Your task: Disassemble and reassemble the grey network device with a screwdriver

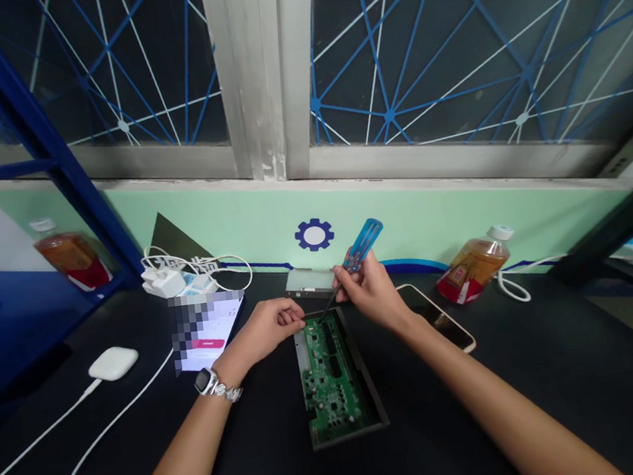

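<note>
A green circuit board [328,389] lies in a shallow dark metal case [374,383] on the black table. My right hand [371,292] is closed round a screwdriver with a clear blue handle [366,241]. Its dark shaft slants down to the left, and the tip meets the far end of the board. My left hand [275,324] rests at the far left corner of the case, its fingers curled together near the edge. Whether they pinch anything small is hidden. Just beyond the case sits a flat grey metal piece [310,282].
A lit tablet [218,329] lies left of my left hand, with a power strip [196,284] and white cables behind it. A white charger [113,363] is farther left. To the right are a phone [434,315] and a drink bottle [474,265], before the green wall [251,222].
</note>
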`<state>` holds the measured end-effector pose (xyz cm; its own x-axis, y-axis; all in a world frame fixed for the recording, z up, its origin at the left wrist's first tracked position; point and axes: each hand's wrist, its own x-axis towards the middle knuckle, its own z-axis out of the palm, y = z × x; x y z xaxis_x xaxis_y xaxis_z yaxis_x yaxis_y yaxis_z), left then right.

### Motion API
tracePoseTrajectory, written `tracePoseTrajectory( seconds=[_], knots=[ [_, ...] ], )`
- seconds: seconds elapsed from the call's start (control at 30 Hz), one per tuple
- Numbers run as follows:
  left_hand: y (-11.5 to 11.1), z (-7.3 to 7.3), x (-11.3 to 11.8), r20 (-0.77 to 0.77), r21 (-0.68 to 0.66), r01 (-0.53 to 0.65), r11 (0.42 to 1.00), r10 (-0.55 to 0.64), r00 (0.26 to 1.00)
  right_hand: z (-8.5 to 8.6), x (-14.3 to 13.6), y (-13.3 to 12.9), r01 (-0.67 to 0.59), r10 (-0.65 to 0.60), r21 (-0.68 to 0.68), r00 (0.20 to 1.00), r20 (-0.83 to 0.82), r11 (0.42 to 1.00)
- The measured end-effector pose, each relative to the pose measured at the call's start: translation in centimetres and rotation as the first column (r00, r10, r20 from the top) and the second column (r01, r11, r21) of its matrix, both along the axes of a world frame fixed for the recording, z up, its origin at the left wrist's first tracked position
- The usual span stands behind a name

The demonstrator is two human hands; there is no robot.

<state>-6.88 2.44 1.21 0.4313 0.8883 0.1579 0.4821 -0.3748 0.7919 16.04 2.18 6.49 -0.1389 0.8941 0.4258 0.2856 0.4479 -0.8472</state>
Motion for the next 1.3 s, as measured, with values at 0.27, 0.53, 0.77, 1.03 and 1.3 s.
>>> tracePoseTrajectory(
  seconds=[0.27,0.53,0.77,1.03,1.3],
  knots=[
    [-0.3,-0.1,0.4,-0.022,0.106,0.015,0.994,-0.013,1.000,0.5,0.0,-0.2,-0.037,0.035,-0.013,0.989,-0.144,0.999],
    [-0.9,0.5,0.9,-0.115,0.155,0.067,0.986,-0.049,0.992,1.1,-0.5,-1.0,-0.075,0.068,-0.035,0.985,-0.160,0.997],
    [-0.8,0.3,0.8,-0.100,0.135,0.067,0.989,-0.053,0.994,1.3,-0.3,-0.9,-0.038,0.035,-0.009,0.980,-0.195,0.999],
    [-0.7,0.0,0.9,-0.075,0.136,0.085,0.987,-0.075,0.994,1.3,-0.3,-0.8,-0.051,0.047,-0.015,0.977,-0.208,0.999],
    [-1.0,0.4,1.1,-0.053,0.130,0.083,0.988,-0.077,0.996,1.3,-0.3,-0.8,-0.040,0.036,-0.015,0.974,-0.222,0.999]
  ],
)
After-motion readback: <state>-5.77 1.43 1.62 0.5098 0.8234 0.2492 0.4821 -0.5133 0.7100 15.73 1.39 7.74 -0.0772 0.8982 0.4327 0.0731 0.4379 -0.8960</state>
